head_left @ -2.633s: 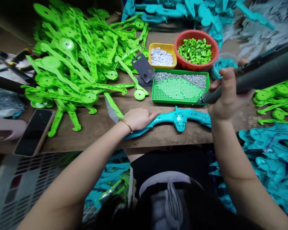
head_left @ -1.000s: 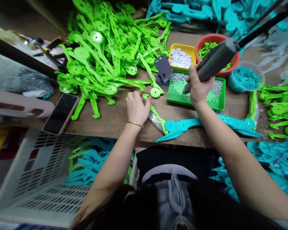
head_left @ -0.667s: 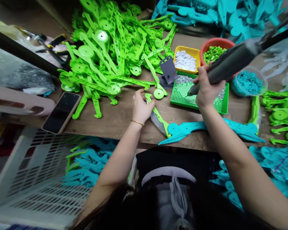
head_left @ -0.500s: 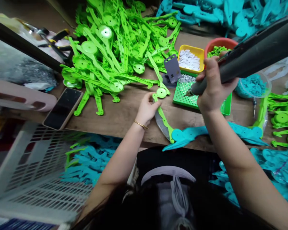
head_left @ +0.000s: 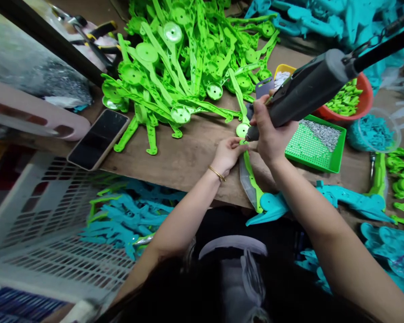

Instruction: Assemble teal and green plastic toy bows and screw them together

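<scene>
My right hand is wrapped round a dark grey electric screwdriver, its tip pointing down and left to a joint between green plastic parts. My left hand pinches that joint at the end of a green plastic arm, just below a round green disc. Whether the tip touches a screw is too small to tell. The green arm meets a long turquoise plastic piece along the table's front edge, partly hidden behind my right forearm.
A heap of green plastic parts covers the back of the table. Right of my hands stand a green tray with screws, a red bowl and a clear tub. A phone lies left, above a white crate.
My right hand has brought the screwdriver from over the green tray left to the joint at my left hand. The left hand still grips the green arm. The whole view has shifted somewhat.
</scene>
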Available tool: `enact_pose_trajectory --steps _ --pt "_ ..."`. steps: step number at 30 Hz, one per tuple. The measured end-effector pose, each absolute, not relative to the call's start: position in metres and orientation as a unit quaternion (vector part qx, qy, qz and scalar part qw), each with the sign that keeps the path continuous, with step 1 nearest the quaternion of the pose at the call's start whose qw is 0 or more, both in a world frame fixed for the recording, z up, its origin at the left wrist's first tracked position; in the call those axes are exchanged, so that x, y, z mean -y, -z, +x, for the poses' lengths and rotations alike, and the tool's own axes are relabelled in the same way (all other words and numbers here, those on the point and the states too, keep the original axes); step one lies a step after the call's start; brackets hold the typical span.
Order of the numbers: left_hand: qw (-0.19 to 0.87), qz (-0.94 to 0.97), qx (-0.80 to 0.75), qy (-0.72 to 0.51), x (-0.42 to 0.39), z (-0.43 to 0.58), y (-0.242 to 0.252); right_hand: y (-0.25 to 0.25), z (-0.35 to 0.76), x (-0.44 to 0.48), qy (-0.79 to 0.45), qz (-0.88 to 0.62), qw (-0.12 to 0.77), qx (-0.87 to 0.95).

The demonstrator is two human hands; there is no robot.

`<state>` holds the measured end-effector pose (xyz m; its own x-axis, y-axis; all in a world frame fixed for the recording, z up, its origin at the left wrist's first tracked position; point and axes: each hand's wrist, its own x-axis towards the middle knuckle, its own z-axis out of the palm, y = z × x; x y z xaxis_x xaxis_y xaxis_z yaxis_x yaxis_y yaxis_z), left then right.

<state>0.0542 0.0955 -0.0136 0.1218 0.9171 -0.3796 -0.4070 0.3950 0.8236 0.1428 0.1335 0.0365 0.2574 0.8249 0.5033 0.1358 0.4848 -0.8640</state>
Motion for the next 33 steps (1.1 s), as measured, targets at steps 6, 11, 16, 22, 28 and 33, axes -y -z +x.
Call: enact_pose_trajectory --steps 6,11,16,22,28,33 --pt "0.671 0.288 -0.490 -0.476 -0.096 0.057 0.013 -0.027 0.140 -0.133 -0.279 -0.416 0.681 0.534" --pt "0.666 0.293 -0.494 -0.476 -0.095 0.055 0.010 -0.029 0.133 -0.132 -0.291 -0.429 0.676 0.524" --pt "0.677 0.298 -0.477 -0.475 -0.097 0.052 0.012 -0.064 0.167 -0.138 -0.211 -0.400 0.742 0.494" --pt "0.656 0.289 -0.491 -0.496 -0.098 0.050 0.010 -0.043 0.234 -0.140 -0.128 -0.440 0.765 0.453" --pt "0.688 0.327 -0.489 -0.425 -0.083 0.048 0.001 -0.015 0.243 -0.141 -0.133 -0.499 0.721 0.461" --pt "0.691 0.299 -0.481 -0.449 -0.064 0.052 -0.001 -0.012 0.246 -0.145 -0.137 -0.502 0.716 0.464"
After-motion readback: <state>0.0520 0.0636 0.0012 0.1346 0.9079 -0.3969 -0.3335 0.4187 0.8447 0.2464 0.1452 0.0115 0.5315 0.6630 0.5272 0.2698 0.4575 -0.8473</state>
